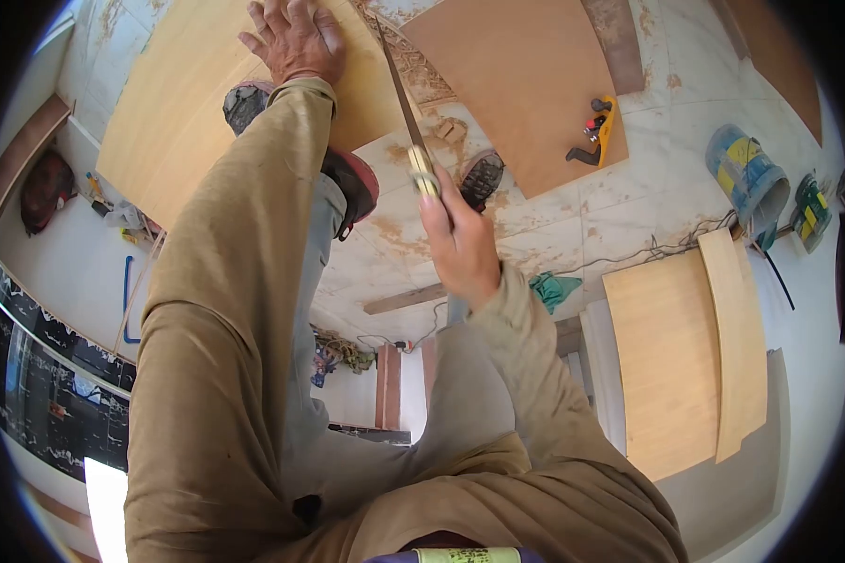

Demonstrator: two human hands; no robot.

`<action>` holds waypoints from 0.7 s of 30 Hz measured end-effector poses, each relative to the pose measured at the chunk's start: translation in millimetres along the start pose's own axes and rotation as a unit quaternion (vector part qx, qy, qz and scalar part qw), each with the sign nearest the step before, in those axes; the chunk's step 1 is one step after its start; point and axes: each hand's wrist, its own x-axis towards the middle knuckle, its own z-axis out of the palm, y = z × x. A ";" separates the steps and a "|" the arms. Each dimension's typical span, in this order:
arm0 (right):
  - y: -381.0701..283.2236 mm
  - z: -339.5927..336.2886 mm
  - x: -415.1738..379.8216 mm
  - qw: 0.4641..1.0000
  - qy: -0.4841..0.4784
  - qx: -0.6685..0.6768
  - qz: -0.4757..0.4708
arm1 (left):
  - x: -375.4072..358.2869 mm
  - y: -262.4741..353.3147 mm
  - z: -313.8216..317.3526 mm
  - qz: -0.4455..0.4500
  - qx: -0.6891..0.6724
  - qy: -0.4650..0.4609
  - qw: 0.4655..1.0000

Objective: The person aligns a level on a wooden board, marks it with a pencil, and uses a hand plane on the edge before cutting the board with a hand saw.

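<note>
My left hand (300, 42) lies flat with its fingers spread on a light plywood sheet (188, 94). My right hand (462, 246) is wrapped round the pale, taped-looking handle of a handsaw (404, 98). The saw's narrow dark blade runs along the right edge of that sheet; its far end is at the top of the view. My left shoe (352, 192) rests at the sheet, partly behind my left forearm. The right shoe (483, 176) stands on the tiled floor beside the saw handle.
A brown board (526, 84) lies to the right with a yellow hand plane (606, 131) on it. Farther right are a blue bucket (742, 174), a cable (648, 251) and light wood panels (667, 357). A wood strip (404, 298) and green cloth (554, 291) lie nearby. Sawdust covers the tiles.
</note>
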 end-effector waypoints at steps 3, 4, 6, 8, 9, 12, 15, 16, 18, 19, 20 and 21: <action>-11.0 -3.5 12.8 0.999 -0.032 0.019 0.033 | -3.3 -3.6 5.9 0.029 0.012 0.041 0.999; -9.9 -2.2 34.9 0.996 -0.054 0.011 0.066 | -8.9 -4.1 6.6 0.025 -0.015 0.026 0.999; 13.6 42.4 118.6 0.999 0.005 -0.039 -0.025 | 2.1 -4.9 10.6 0.009 -0.071 0.023 0.997; 11.9 39.5 110.4 1.000 -0.015 -0.022 -0.005 | 1.4 -7.9 9.5 0.015 -0.068 0.025 0.997; 10.2 36.0 102.6 1.000 -0.023 -0.015 0.006 | 1.7 -6.3 11.2 0.018 -0.069 0.026 0.997; 8.1 -0.4 3.4 1.000 -0.001 0.024 -0.004 | 1.5 -5.9 12.5 0.015 -0.071 0.027 0.997; 2.2 0.0 19.4 1.000 -0.018 0.007 0.021 | 0.1 0.7 6.3 0.008 -0.076 0.026 0.997; 0.4 13.5 66.0 0.999 -0.028 -0.014 0.016 | 1.6 2.3 7.8 0.012 -0.075 0.025 0.997; 4.5 40.8 118.3 0.999 -0.009 -0.042 -0.001 | 1.6 -4.7 9.5 0.015 -0.064 0.026 0.998; 5.0 46.8 126.1 0.999 0.004 -0.054 -0.004 | 0.4 -5.9 8.7 0.015 -0.065 0.028 0.997; 7.7 40.1 101.7 0.999 0.000 -0.046 -0.013 | -0.5 -4.8 9.6 0.016 -0.069 0.030 0.997; 4.6 23.5 55.1 0.999 0.000 -0.038 0.001 | 0.8 -3.1 12.1 0.014 -0.074 0.034 0.997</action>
